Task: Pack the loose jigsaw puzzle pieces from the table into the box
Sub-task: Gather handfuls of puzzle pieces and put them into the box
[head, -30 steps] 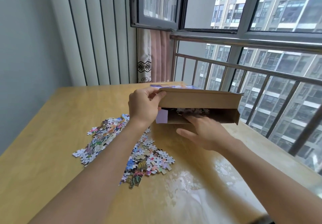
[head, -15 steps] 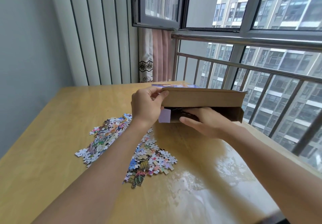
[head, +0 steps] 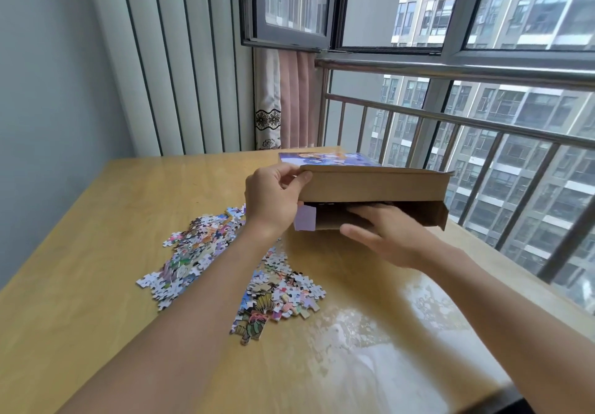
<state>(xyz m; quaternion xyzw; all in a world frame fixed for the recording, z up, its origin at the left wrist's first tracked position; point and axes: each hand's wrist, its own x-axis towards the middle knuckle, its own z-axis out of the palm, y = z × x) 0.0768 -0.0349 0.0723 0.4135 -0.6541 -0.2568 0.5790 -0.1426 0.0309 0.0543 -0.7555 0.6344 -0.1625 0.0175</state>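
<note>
A flat cardboard puzzle box (head: 373, 185) with a printed lid lies on its side on the wooden table (head: 96, 252), its open end flap facing me. My left hand (head: 273, 198) grips the box's left corner, thumb on the raised flap. My right hand (head: 383, 233) reaches into the opening with straight fingers, the fingertips hidden inside. Loose jigsaw pieces lie in two heaps: one (head: 190, 256) left of my left forearm, another (head: 280, 294) between my forearms.
A metal railing (head: 483, 123) and windows run along the table's right and far side. A pink curtain (head: 289, 101) hangs behind the table's far corner. Window glare shines on the table near its right front edge (head: 370, 349).
My right hand has pushed further into the box opening, fingers going deeper. My left hand keeps its grip on the box corner. The heaps have not moved.
</note>
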